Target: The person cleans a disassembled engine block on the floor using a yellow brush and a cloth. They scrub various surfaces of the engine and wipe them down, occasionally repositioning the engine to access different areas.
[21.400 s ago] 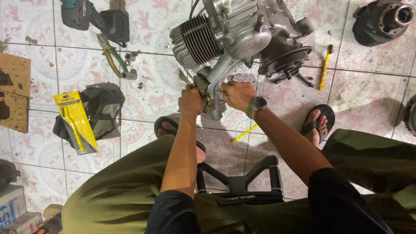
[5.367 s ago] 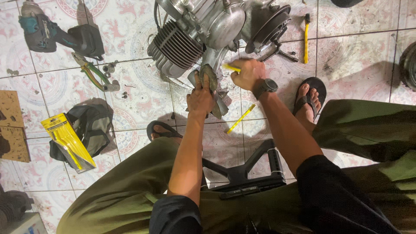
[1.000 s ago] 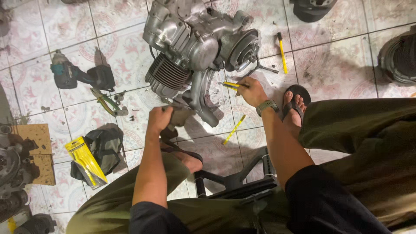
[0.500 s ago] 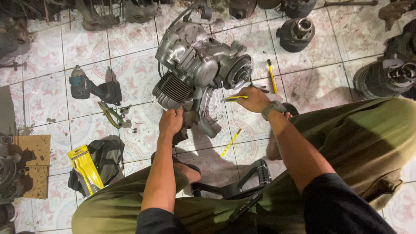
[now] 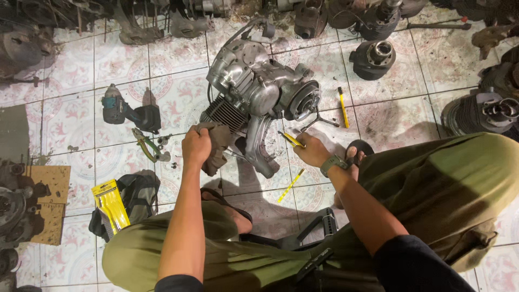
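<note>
The left hand (image 5: 195, 147) was closed tight around a dirty grey rag (image 5: 216, 145), with the rag pressed against the ribbed side of the engine (image 5: 254, 92). The engine sat on the tiled floor (image 5: 70, 113), right in front of the person. The right hand (image 5: 311, 151) had its grip closed on a thin yellow tool (image 5: 291, 139), just beside the engine's long metal arm. Another yellow tool (image 5: 343, 106) lay on the floor near the engine's round end. A drill (image 5: 130, 111) lay off to the left, well apart.
</note>
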